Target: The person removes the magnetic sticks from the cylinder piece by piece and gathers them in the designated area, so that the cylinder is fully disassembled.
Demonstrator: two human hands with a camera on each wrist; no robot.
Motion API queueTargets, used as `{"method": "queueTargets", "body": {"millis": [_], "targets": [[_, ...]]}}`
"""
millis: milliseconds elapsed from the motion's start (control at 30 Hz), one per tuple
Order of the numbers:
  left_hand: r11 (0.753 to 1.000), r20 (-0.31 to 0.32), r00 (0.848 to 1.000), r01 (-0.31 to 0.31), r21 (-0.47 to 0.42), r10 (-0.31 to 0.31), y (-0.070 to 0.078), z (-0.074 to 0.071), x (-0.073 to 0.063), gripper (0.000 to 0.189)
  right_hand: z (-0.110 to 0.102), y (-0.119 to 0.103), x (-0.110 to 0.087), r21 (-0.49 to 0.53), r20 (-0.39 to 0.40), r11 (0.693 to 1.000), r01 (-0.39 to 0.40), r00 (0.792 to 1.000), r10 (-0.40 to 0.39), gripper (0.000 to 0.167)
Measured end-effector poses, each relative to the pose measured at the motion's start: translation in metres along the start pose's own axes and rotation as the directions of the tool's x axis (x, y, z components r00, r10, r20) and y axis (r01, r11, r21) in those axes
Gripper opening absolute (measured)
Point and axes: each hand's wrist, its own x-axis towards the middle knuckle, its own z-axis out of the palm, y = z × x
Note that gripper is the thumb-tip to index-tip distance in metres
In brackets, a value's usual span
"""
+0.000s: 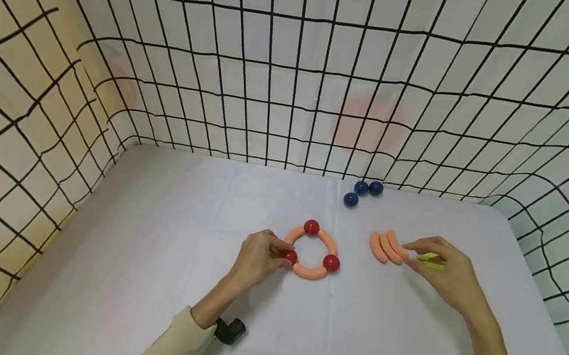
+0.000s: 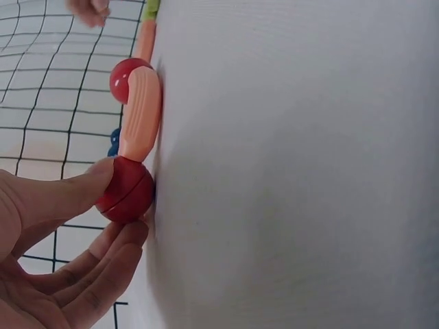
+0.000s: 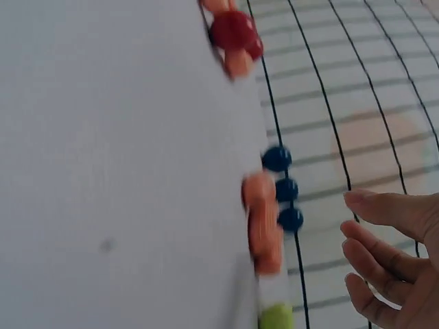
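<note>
A ring lies on the white table, made of three curved peach sticks joined by three red balls. At the ring's left, my left hand pinches one red ball between thumb and fingers; the left wrist view shows a peach stick joined to it. My right hand hovers at the right, thumb and fingers apart with nothing between them. Its fingertips are beside three loose peach sticks. Yellow-green sticks lie partly hidden behind that hand.
Three dark blue balls sit near the table's back edge. A black wire grid stands along the back and both sides. Bare white cloth stretches left of the ring.
</note>
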Motion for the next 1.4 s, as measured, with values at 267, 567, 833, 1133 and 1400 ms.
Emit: {"method": "queueTargets", "body": {"millis": [267,567,833,1133,1400], "targets": [[0.999,-0.001,0.999,-0.032,0.031,0.032,0.002,0.001,-0.002,0.028,0.044,-0.054,0.012,0.139,0.106,0.984,0.110,0.986,-0.125,0.030],[0.996,-0.006,0.998,-0.063,0.057,0.064,0.005,0.004,-0.005,0.027,0.080,-0.088,0.020,0.286,0.250,0.949,0.132,0.946,-0.206,0.031],[0.994,-0.009,0.996,-0.090,0.057,0.090,0.005,0.008,-0.006,0.025,0.099,-0.092,0.015,0.358,0.312,0.931,0.076,0.930,-0.196,0.028],[0.995,-0.003,0.997,-0.082,0.055,0.082,0.007,0.011,-0.009,0.026,0.107,-0.087,0.012,0.331,0.319,0.943,0.032,0.937,-0.144,0.025],[0.996,0.000,0.998,-0.066,0.065,0.066,0.009,0.011,-0.010,0.024,0.116,-0.083,0.010,0.393,0.333,0.919,-0.016,0.934,-0.127,0.022]]}}
